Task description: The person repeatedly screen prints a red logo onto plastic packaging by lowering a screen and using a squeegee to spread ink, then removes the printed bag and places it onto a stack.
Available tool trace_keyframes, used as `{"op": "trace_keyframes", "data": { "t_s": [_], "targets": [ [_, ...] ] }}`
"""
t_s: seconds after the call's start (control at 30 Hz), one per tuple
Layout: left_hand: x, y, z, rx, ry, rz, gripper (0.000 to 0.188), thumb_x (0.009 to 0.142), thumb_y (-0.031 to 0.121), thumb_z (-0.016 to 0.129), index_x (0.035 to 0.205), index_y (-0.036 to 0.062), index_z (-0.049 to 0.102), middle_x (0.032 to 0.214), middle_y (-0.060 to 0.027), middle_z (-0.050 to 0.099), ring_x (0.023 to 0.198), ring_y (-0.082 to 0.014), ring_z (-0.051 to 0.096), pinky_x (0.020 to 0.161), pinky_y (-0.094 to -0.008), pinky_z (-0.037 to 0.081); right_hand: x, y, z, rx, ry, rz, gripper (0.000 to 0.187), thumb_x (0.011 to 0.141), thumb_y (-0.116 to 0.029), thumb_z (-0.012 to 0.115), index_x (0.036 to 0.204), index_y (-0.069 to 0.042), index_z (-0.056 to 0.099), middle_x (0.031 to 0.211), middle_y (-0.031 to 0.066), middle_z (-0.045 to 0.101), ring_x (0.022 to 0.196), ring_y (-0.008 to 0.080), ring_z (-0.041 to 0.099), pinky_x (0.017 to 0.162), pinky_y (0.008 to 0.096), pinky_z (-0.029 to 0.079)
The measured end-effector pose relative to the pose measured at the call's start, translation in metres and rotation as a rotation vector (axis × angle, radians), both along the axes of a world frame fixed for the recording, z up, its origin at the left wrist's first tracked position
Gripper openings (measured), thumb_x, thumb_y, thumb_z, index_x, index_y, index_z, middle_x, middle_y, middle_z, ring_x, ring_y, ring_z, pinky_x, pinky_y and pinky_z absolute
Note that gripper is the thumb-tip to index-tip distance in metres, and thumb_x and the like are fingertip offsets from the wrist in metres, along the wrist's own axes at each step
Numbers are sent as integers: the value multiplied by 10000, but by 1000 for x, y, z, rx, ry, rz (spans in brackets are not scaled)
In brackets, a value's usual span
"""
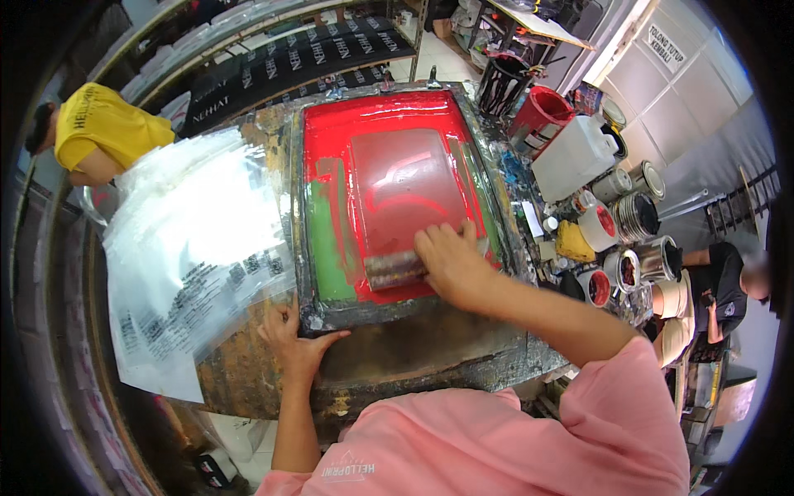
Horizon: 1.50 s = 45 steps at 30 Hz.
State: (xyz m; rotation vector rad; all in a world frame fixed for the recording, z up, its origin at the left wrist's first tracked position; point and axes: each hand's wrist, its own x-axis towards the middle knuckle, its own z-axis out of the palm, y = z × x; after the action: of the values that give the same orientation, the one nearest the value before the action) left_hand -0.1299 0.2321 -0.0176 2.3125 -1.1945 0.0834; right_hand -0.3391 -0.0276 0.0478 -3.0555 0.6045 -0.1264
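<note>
A framed printing screen [308, 248] lies flat on a worn table, its mesh covered in red ink with a green strip on the left. My right hand [451, 260] is closed over a squeegee [395, 268] at the near end of the screen, where the ink has pooled. My left hand [291, 339] lies flat, fingers apart, pressing on the screen frame's near left corner. Pink sleeves cover my upper arms.
A stack of clear printed plastic bags [194, 240] lies left of the screen. Paint tins [637, 217], a white jug [573, 157], a red bucket [542, 112] and tape rolls crowd the right. A person in yellow [99, 132] is far left, another person [728, 285] sits right.
</note>
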Motion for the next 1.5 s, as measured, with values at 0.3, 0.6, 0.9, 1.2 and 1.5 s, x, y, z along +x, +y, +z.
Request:
{"op": "trace_keyframes", "data": {
  "t_s": [0.3,0.6,0.9,1.2,1.5],
  "targets": [
    [2,9,-1,83,66,5,1055,383,668,940,1182,11,733,1006,-92,530,1010,-307,494,950,-449,365,115,-127,-48,-175,-333,-16,266,867,-112,639,1123,-130,571,1081,72,604,1070,286,585,995,600,361],
    [-3,21,-32,-215,237,-37,1372,483,764,879,1504,-73,506,1167,-119,686,1008,-311,541,957,-483,400,203,-255,-18,-132,-151,5,470,800,-147,793,1205,-116,558,1179,71,652,1167,294,612,991,629,370],
    [-6,24,-43,-408,682,1,1048,747,411,965,1525,-46,432,1433,-144,563,1318,-263,550,1144,-438,435,41,-45,12,-202,-121,-26,199,906,-119,588,1102,-89,570,1022,73,593,1051,278,591,990,584,371],
    [69,-154,54,-791,496,-56,544,1038,374,645,1344,-66,553,1312,-213,603,1207,-328,586,1019,-471,462,33,-50,205,-348,-603,-91,470,1000,-530,618,877,-77,598,820,104,596,878,344,617,889,503,378],
    [180,-245,-57,-417,-115,-121,242,912,238,774,1141,169,812,1117,-180,686,1032,-409,617,903,-544,465,94,-59,269,290,-666,1,511,1034,-565,574,1174,-104,742,1028,147,759,997,270,751,827,412,580]
  ]
}}
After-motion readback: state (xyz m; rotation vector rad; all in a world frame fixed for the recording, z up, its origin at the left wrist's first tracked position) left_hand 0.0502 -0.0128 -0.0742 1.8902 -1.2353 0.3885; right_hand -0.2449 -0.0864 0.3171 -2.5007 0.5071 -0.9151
